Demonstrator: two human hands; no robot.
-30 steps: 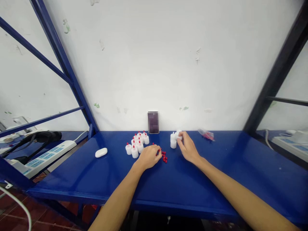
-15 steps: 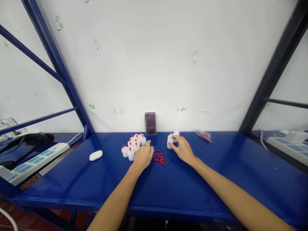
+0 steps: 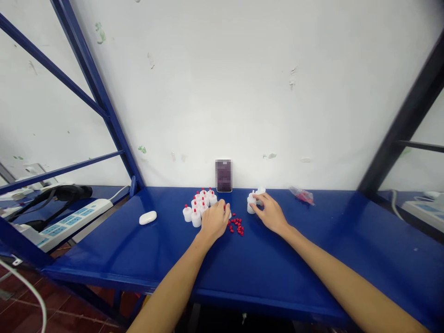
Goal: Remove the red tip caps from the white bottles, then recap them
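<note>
My left hand (image 3: 215, 219) is closed, thumb and fingers around a small white bottle with a red cap (image 3: 225, 207); most of that bottle is hidden behind the hand. Just left of it, several white bottles with red caps (image 3: 196, 218) stand upright in a cluster. My right hand (image 3: 272, 213) pinches an upright white dropper bottle (image 3: 251, 203) that has a bare nozzle and no cap. Another white bottle (image 3: 261, 190) is partly hidden behind the right fingers. Between the hands lie several loose red caps (image 3: 237, 226).
A phone (image 3: 224, 175) leans against the wall at the back of the blue table (image 3: 166, 263). A white oval case (image 3: 147, 217) lies at left, and a clear plastic bag with red pieces (image 3: 302, 196) at right. A power strip (image 3: 76, 222) is beyond the left edge.
The view has turned slightly left. My left fingers have closed in around the red-capped bottle. My right hand keeps its hold on the uncapped bottle.
</note>
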